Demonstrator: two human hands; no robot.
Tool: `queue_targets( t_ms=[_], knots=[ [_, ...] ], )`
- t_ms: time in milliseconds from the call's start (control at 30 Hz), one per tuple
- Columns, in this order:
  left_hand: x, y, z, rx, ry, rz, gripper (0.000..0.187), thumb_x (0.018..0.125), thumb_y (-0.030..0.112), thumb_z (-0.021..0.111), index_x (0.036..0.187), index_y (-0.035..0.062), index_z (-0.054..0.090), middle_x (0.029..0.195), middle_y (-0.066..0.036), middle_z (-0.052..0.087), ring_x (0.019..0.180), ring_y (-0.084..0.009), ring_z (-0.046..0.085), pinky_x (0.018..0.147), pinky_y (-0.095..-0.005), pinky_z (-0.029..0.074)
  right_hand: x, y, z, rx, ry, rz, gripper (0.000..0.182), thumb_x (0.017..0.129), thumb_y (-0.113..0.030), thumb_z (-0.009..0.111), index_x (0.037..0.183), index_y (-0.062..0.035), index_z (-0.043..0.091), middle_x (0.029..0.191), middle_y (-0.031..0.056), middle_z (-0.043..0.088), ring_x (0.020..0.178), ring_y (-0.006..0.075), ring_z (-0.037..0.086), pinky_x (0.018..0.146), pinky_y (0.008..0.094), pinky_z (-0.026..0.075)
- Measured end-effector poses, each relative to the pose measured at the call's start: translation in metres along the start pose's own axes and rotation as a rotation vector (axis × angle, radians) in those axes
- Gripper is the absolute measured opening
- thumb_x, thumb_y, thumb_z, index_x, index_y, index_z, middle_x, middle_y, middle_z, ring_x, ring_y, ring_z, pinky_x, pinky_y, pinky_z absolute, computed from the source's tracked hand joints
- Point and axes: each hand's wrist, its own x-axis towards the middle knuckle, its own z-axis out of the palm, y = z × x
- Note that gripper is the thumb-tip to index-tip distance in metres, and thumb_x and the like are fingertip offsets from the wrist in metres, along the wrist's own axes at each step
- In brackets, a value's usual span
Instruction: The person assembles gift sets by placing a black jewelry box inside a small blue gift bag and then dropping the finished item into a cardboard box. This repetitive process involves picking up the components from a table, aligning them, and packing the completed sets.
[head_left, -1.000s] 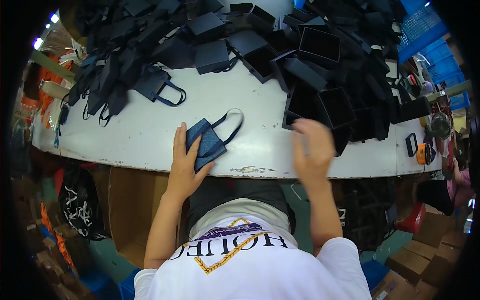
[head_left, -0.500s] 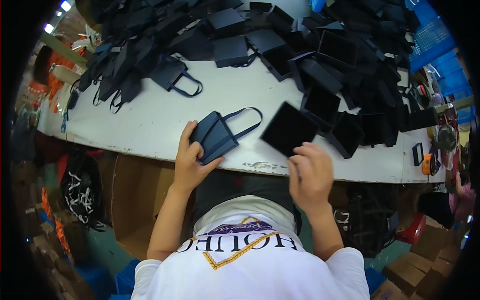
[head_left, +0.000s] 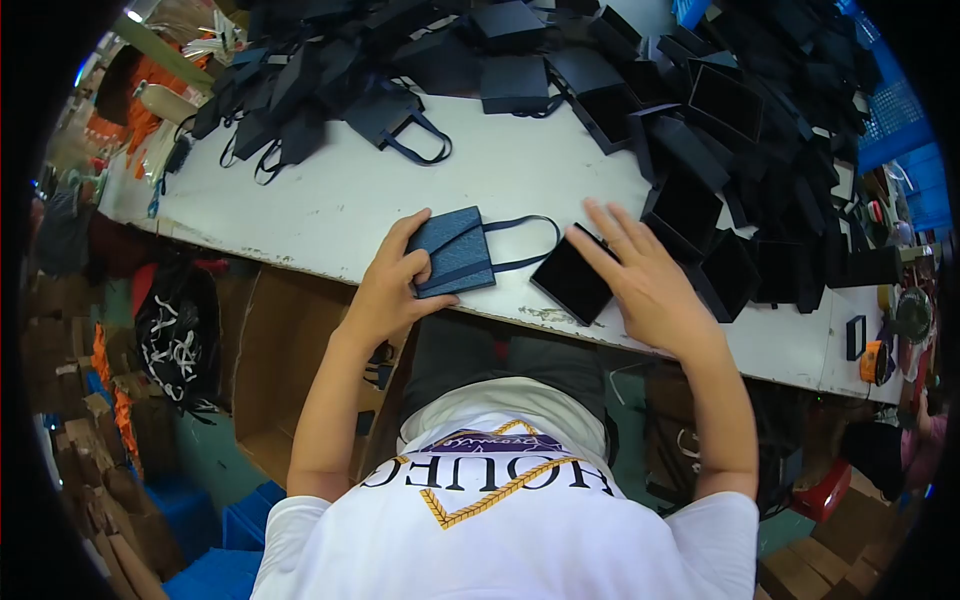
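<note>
A small navy paper gift bag [head_left: 460,252], folded flat, is held near the table's front edge by my left hand [head_left: 390,278], with thumb and fingers around its left end. Its ribbon handle [head_left: 524,266] loops out to the right over the white table. Just past that loop lies an open black box [head_left: 572,282], dark inside. My right hand [head_left: 648,285] is over the box's right side, fingers stretched out and palm down, covering part of it.
Many black boxes [head_left: 730,100] are heaped along the back and right of the white table [head_left: 300,215]. More navy bags [head_left: 385,115] with ribbon handles lie at the back left. Below the table's edge stands an open cardboard carton [head_left: 285,370].
My right hand has gone from the box's lower corner to its right side, and its fingers have straightened. The bag is turned more level in my left hand. The whole view has shifted.
</note>
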Motion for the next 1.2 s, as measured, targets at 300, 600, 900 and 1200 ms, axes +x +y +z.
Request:
queue_targets(
  t_ms=[300,600,900,1200],
  knots=[
    [-0.008,-0.005,0.009,0.0,0.114,0.042,0.061,0.061,0.015,0.099,0.072,0.0087,0.039,0.154,-0.025,0.046,0.132,-0.0417,0.054,0.103,-0.0432,0.049,0.035,-0.005,0.008,0.588,0.062,0.17,0.095,0.065,-0.019,0.092,0.144,0.0033,0.045,0.139,0.0241,0.05,0.134,0.0401,0.049,0.11,0.0477,0.044],
    [-0.012,-0.007,0.019,0.039,0.199,0.046,0.061,0.06,0.015,0.1,0.073,0.0084,0.04,0.154,-0.026,0.045,0.136,-0.0431,0.053,0.106,-0.0461,0.048,0.097,-0.025,0.066,0.234,0.436,0.254,0.087,0.065,-0.013,0.087,0.141,0.0063,0.049,0.134,0.0226,0.052,0.125,0.0412,0.049,0.107,0.0466,0.043],
    [-0.011,-0.015,0.005,-0.031,0.104,0.052,0.058,0.061,0.013,0.098,0.081,0.0103,0.044,0.156,-0.025,0.044,0.14,-0.0448,0.047,0.11,-0.0479,0.044,0.079,-0.016,0.053,0.502,0.172,-0.013,0.085,0.064,-0.014,0.087,0.14,-0.0009,0.052,0.139,0.0194,0.053,0.133,0.0391,0.048,0.112,0.0464,0.041],
    [-0.017,-0.01,0.021,-0.04,0.028,0.032,0.077,0.067,0.024,0.094,0.125,0.0114,0.046,0.152,-0.024,0.04,0.139,-0.0437,0.041,0.115,-0.0509,0.031,0.075,-0.017,0.075,0.714,0.058,-0.088,0.11,0.076,-0.038,0.088,0.159,0.0017,0.027,0.161,0.0269,0.032,0.154,0.0504,0.019,0.126,0.0521,0.023]
  ],
)
